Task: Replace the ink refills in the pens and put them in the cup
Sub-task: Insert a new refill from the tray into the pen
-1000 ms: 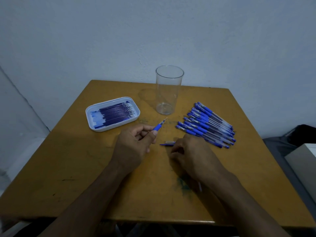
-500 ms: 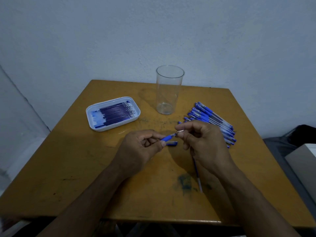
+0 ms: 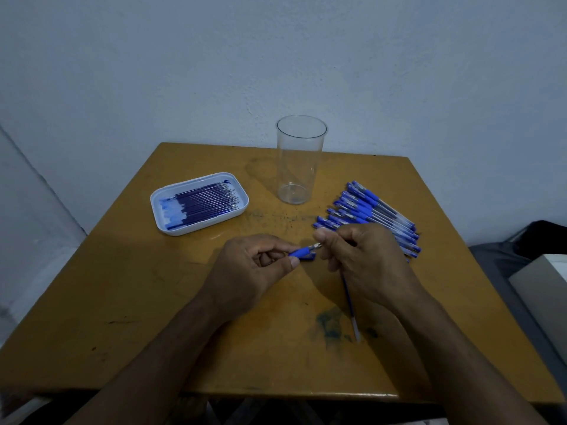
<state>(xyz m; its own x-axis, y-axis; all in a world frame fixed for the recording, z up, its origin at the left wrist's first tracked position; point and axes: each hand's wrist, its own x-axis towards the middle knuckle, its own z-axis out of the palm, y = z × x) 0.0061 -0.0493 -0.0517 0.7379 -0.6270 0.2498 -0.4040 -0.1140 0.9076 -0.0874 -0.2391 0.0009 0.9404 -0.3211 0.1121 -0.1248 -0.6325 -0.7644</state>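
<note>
My left hand (image 3: 254,265) pinches the blue grip end of a pen (image 3: 302,251) over the table's middle. My right hand (image 3: 362,259) pinches the pen's metal tip (image 3: 316,246) between thumb and forefinger. A blue cap (image 3: 308,257) lies on the table just below the pen. A loose refill (image 3: 351,311) lies under my right wrist. The clear cup (image 3: 299,161) stands upright and empty behind my hands. A white tray (image 3: 159,210) at the left holds several blue refills (image 3: 204,202). Several blue pens (image 3: 371,214) lie in a pile at the right.
The wooden table (image 3: 122,302) has ink stains near its front middle. A grey box (image 3: 543,283) and dark cloth stand off the table's right edge. The wall rises right behind the table.
My right hand rose from the table and came to the pen's tip, uncovering the cap and loose refill. My left hand lowered the pen a little.
</note>
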